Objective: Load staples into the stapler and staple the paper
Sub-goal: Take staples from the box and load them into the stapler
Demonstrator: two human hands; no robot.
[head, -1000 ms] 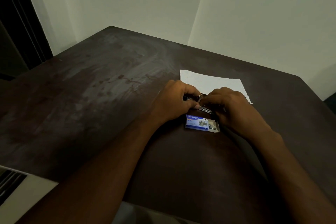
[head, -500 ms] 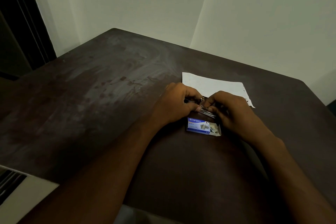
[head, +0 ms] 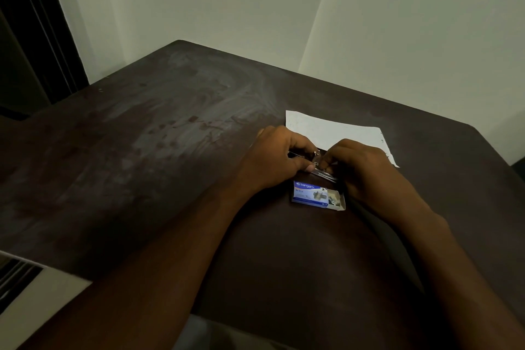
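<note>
Small silver metal stapler held between both hands, low over the dark brown tabletop.
The left hand is curled round the stapler's left end; the right hand is pinched at its middle. A blue cardboard staple box, tray slid partly out, lies just nearer; a white paper sheet lies just behind.
</note>
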